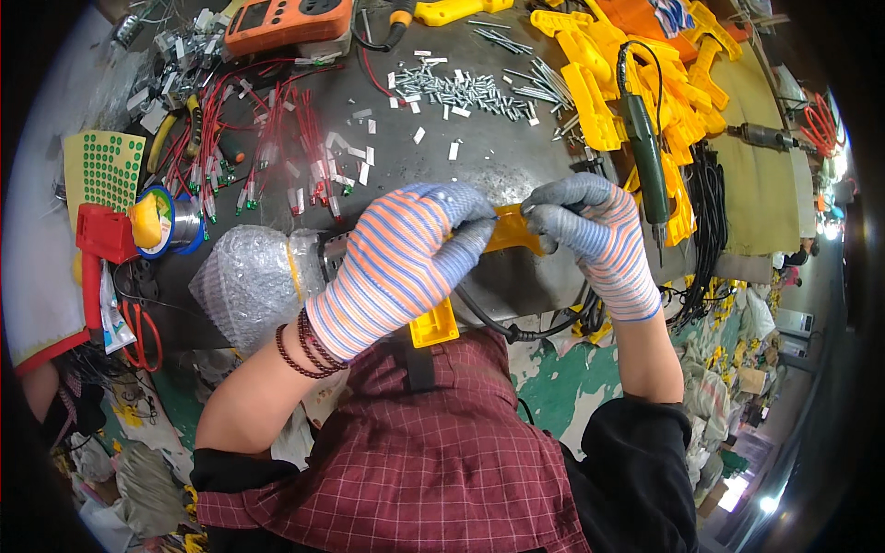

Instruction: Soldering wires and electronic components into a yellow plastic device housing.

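My left hand (406,253), in a striped glove with grey fingers, is closed with thumb and fingertips pinched together. My right hand (595,235), gloved alike, pinches too, a little to the right. What sits in either pinch is too small or hidden to make out. Right between and just below the fingertips shows a yellow plastic housing (512,232). Another yellow plastic piece (433,324) shows under my left wrist; whether the two are one part is hidden by the hand. A black cable (516,330) curves below the hands toward the right.
Red-wired small parts (300,157) and a solder spool (175,221) lie left, near a bubble-wrapped object (247,276). Screws (461,92) are scattered at the far middle. Yellow housings (590,74) pile up at far right, beside a hanging green electric screwdriver (645,157).
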A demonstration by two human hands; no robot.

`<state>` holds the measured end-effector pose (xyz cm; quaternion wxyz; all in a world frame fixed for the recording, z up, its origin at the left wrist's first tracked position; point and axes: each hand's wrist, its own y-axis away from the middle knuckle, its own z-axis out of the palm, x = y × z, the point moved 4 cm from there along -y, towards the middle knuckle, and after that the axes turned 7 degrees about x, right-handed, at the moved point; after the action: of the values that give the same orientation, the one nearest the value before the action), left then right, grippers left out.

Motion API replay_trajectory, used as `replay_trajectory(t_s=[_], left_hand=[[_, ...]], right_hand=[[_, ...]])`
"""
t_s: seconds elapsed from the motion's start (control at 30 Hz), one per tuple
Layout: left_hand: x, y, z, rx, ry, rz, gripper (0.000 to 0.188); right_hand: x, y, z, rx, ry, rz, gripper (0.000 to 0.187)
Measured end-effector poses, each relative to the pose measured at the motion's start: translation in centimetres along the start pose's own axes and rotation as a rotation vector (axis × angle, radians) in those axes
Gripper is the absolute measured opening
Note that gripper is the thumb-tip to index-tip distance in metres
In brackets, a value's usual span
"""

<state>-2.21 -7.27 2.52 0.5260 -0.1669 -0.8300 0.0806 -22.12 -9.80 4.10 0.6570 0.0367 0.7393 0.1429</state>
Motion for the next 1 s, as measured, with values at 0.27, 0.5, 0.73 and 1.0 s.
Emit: replay_trajectory(t_s=[0.27,0.5,0.73,1.0], left_hand=[[0.5,-0.1,0.0,-0.01,-0.023,-0.034,0.014],[0.3,0.0,0.1,-0.01,-0.032,-0.016,0.013],[0.2,0.0,0.1,-0.013,-0.045,-0.026,0.012],[0.5,0.0,0.0,-0.021,-0.037,-0.057,0.012]], right_hand=[[0.7,-0.2,0.0,-0.041,-0.054,-0.009,0.015],[0.2,-0.1,0.4,-0.036,-0.018,-0.021,0.017],[-0.4,0.0,0.7,-0.048,0.019,-0.012,0.017],[-1.1,-0.1,1.0,-0.08,0.171,-0.134,0.018]])
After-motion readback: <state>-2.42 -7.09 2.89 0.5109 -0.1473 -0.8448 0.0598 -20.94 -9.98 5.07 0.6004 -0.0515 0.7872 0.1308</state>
